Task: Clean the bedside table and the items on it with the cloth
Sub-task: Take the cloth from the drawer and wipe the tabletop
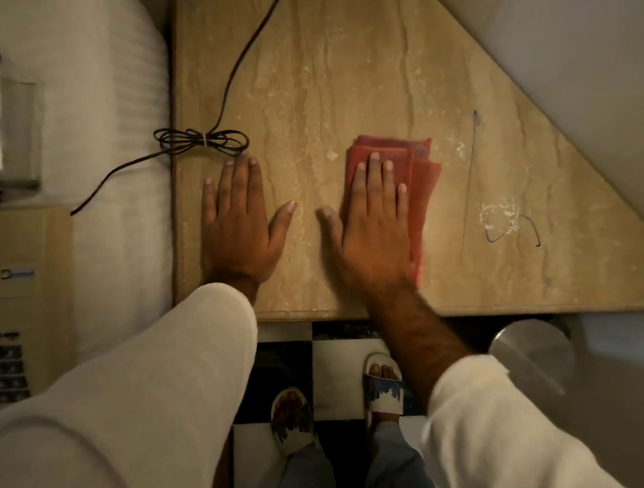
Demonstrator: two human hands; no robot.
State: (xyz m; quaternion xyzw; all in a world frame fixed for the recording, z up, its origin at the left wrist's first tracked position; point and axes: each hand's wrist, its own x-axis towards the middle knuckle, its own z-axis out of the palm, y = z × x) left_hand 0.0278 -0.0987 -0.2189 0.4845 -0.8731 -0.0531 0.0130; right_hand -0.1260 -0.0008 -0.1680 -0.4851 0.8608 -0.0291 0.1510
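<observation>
The bedside table [355,80] has a beige, stone-patterned top cut to a triangle on the right. A folded red cloth [423,174] lies flat on it near the middle. My right hand [372,227] presses flat on the cloth, fingers straight and slightly spread, covering most of it. My left hand [241,222] rests flat on the bare tabletop to the left, palm down, holding nothing. White smudges and pen marks [504,221] show on the surface to the right of the cloth.
A black cable with a tied coil [202,141] lies on the table's left edge, just above my left fingertips. A white bed [109,127] borders the left side, with a beige telephone [15,306] and a glass jar [10,123] on it. A metal knob [532,357] sits below the front edge.
</observation>
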